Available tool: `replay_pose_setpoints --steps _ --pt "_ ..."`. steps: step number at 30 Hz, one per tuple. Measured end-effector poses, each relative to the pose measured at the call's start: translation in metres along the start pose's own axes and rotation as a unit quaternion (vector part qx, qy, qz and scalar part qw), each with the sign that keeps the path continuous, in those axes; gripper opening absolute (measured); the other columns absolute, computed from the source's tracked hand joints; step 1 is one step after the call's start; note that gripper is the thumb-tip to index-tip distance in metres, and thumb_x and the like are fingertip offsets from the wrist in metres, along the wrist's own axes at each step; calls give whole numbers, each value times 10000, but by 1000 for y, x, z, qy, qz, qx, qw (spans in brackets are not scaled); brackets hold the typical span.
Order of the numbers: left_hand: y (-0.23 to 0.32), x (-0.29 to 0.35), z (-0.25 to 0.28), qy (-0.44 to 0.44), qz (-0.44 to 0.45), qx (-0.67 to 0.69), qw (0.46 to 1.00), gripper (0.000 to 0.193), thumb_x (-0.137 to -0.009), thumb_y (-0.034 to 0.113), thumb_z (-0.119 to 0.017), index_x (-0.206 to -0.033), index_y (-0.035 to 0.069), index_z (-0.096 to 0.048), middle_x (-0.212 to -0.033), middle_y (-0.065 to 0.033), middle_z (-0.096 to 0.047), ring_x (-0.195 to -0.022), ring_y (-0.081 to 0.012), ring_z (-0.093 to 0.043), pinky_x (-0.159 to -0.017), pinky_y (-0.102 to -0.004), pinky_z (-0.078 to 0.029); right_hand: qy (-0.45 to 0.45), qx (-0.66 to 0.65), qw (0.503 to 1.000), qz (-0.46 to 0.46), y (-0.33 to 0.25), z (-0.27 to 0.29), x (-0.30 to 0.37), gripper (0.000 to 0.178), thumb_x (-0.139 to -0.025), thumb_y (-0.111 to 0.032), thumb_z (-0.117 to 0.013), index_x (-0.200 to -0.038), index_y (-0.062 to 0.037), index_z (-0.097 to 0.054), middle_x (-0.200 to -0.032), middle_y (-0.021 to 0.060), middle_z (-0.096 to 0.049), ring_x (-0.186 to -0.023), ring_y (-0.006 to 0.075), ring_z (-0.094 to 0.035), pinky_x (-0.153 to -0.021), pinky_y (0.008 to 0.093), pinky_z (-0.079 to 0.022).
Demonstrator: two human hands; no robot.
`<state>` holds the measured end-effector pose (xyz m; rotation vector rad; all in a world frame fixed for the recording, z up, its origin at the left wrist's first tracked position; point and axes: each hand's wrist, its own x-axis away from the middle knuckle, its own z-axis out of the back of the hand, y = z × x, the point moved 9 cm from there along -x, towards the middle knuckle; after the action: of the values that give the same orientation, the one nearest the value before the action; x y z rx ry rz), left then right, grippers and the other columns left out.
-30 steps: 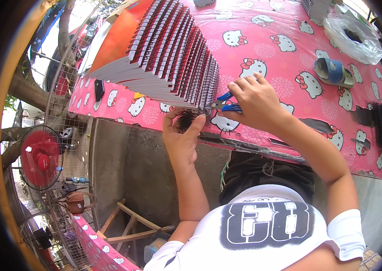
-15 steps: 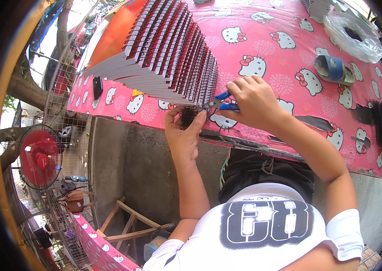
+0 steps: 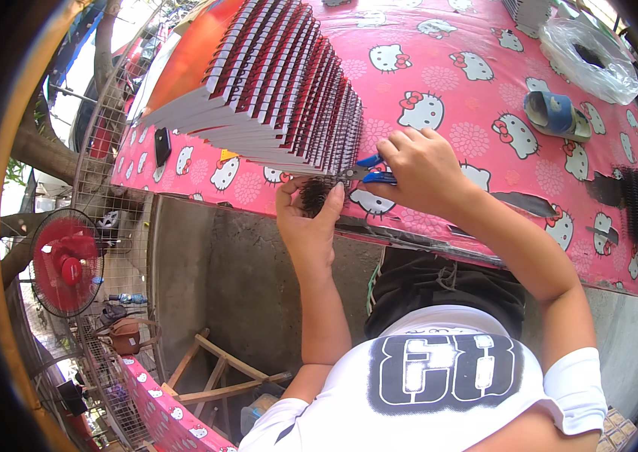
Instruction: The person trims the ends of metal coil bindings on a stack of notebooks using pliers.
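Note:
A tall stack of spiral-bound notebooks [image 3: 281,98] leans across the left of the table, its dark coils facing right. By the near end of the stack, my left hand [image 3: 310,239] is closed around a bunch of black coil pieces [image 3: 313,197], thumb pointing up toward the bindings. My right hand [image 3: 423,172] grips blue-handled pliers [image 3: 377,178] from the right. The jaws of the pliers reach the coil ends at the bottom of the stack, just above my left thumb. What exactly lies between the jaws is too small to tell.
A pink patterned cloth with torn patches covers the table [image 3: 439,75]. To the right are a blue roll [image 3: 549,113], a clear plastic bag [image 3: 590,60] and a pile of black coils [image 3: 637,207]. A dark phone-like object [image 3: 162,147] lies left; a red fan [image 3: 68,264] stands beyond.
The pliers and my right hand have shifted slightly left, closer to the coil ends. My left hand stays nearly in place, its thumb a little more upright.

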<state>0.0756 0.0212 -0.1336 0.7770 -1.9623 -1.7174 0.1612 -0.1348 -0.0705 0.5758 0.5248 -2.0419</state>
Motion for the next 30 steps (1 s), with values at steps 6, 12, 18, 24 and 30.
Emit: replay_pose_setpoints --steps 6,12,18,24,30 --pt "-4 2 3 3 76 13 997 431 -756 -2 -759 -1088 25 -485 -876 -79 -635 -653 -79 -556 -533 -194 -425 -161 -40 979 -115 12 -21 12 483 -756 -510 -678 -735 -29 -632 -685 108 -627 -636 262 -650 -585 388 -505" --pt "-8 4 -2 1 67 -9 998 474 -745 -3 -770 -1106 14 -463 -879 -77 -629 -658 -78 -566 -517 -191 -433 35 27 999 14 7 6 10 484 -757 -507 -677 -735 -26 -632 -684 109 -627 -633 269 -649 -579 388 -505" --pt "-14 -2 0 -3 56 -1 998 409 -755 1 -757 -1063 34 -489 -847 -49 -621 -590 -58 -537 -456 -176 -391 -197 -52 972 -115 16 -36 11 496 -777 -512 -653 -757 -17 -632 -695 118 -630 -635 280 -656 -546 385 -504" --pt "-19 -1 6 -17 122 7 992 381 -755 13 -758 -1045 46 -513 -842 -39 -623 -566 -51 -523 -436 -172 -376 -105 -8 992 -62 14 -17 15 498 -780 -513 -648 -759 -15 -631 -695 121 -630 -632 281 -657 -536 385 -503" --pt "-22 -4 0 -8 79 1 997 407 -743 14 -765 -1062 51 -514 -803 -52 -626 -512 -54 -508 -366 -167 -311 -144 -15 987 -67 10 -35 9 482 -762 -506 -672 -782 -27 -623 -745 112 -629 -704 268 -646 -616 381 -498"
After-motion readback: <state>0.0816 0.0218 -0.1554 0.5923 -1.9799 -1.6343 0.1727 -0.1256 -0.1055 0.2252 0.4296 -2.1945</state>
